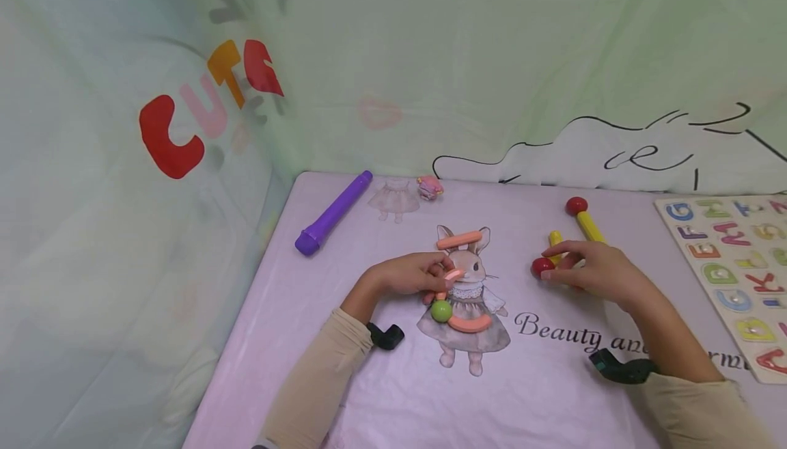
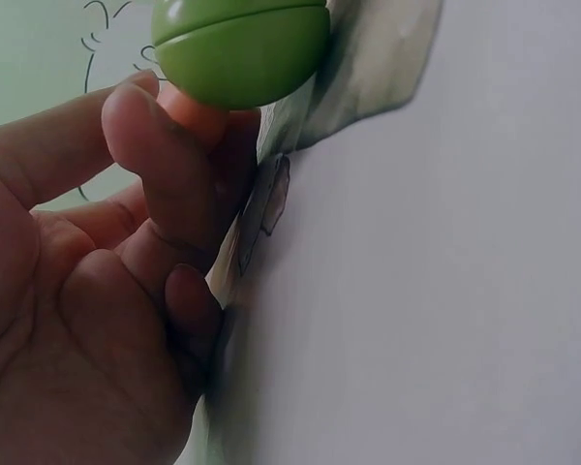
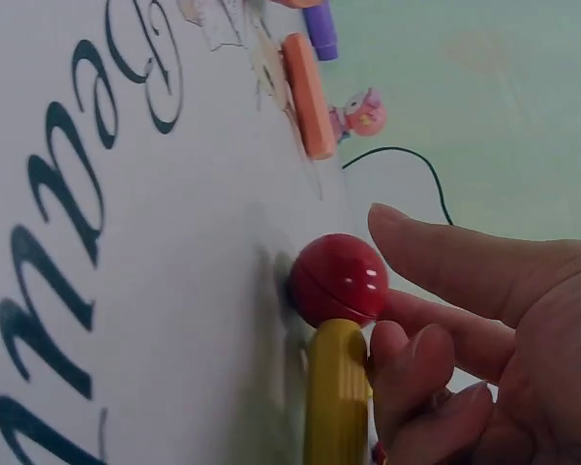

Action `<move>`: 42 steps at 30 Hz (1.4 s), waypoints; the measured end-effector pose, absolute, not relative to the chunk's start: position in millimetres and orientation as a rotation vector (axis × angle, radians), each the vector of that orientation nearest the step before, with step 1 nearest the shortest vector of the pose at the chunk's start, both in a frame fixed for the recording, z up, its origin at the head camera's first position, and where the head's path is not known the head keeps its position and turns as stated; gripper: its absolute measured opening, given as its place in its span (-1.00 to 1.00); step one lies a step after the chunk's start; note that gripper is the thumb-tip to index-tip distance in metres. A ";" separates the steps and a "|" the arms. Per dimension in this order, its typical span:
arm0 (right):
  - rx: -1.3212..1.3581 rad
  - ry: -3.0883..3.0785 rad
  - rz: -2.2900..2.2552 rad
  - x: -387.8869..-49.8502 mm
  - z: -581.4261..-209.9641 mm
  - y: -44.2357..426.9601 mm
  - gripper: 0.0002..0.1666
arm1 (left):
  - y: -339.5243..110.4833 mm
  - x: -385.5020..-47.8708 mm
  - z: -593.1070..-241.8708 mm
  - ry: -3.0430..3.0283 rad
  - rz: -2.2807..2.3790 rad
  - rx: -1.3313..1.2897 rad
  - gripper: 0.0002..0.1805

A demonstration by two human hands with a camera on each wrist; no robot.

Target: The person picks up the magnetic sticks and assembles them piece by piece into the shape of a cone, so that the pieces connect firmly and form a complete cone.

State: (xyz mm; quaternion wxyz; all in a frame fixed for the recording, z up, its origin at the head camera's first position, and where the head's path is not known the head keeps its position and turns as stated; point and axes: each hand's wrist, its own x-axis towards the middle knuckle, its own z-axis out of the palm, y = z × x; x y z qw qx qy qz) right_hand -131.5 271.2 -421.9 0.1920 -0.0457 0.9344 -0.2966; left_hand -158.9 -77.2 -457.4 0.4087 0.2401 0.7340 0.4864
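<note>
Over the rabbit print, my left hand pinches a curved orange piece. A green ball sits at its lower end. In the left wrist view, the thumb lies on the orange part just under the green ball. Another curved orange piece adjoins the ball; whether they are joined I cannot tell. My right hand is at a red ball with a yellow stick. Its thumb stands slightly off the ball in the right wrist view, with fingertips beside the stick.
Beyond the right hand lies another yellow stick with a red ball. A straight orange piece lies across the rabbit's ears. A purple microphone-shaped toy and pink figure lie farther back; a letter board is right.
</note>
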 end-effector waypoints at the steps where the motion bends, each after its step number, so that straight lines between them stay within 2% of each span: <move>1: -0.125 2.620 -0.831 -131.9 -423.2 269.9 -0.24 | -77.4 -159.0 -457.7 1.850 1.225 0.606 -0.66; 9: -0.086 2.652 -0.776 -135.3 -431.3 266.1 -0.19 | -78.2 -159.8 -460.0 1.845 1.228 0.610 -0.66; 19: -0.174 2.664 -0.780 -135.0 -433.9 264.1 -0.30 | -77.8 -160.1 -457.6 1.860 1.209 0.623 -0.66; 24: -0.200 2.654 -0.748 -134.2 -432.6 264.9 -0.29 | -77.2 -159.7 -459.5 1.858 1.213 0.616 -0.66; 32: -0.208 2.612 -0.773 -134.5 -431.2 264.3 -0.40 | -77.7 -158.6 -457.5 1.853 1.219 0.609 -0.65; 42: -0.211 2.563 -0.809 -130.7 -427.6 266.0 -0.44 | -77.4 -158.8 -458.8 1.855 1.214 0.629 -0.66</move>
